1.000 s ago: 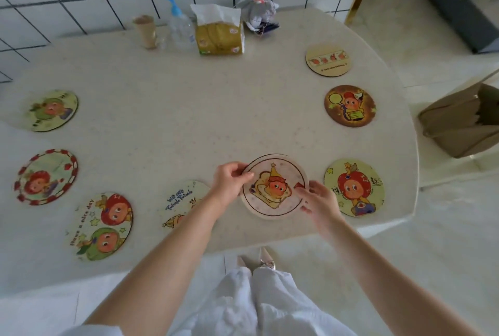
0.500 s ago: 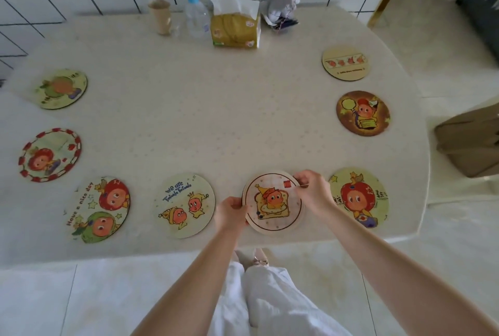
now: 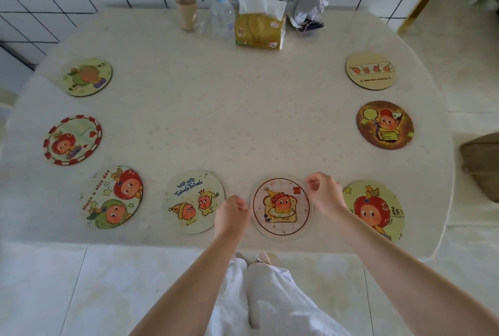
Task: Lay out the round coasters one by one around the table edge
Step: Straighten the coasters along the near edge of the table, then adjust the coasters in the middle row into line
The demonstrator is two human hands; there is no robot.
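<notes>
Cream desk [image 3: 243, 119] carries eight coasters; the toast coaster [image 3: 280, 207] lies flat between left hand [image 3: 232, 210] and right hand [image 3: 325, 195], both loosely curled, empty; layout looks nearly complete.

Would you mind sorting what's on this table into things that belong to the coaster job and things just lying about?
Job: eight round coasters along the table edge, including the toast-character coaster between the left hand and right hand.

Lying about: paper cup, pump bottle, tissue pack, crumpled bundle.

table [image 3: 243, 125] middle lies open; tissue pack [image 3: 259, 30] and bottle [image 3: 221, 15] crowd the wall edge.
</notes>
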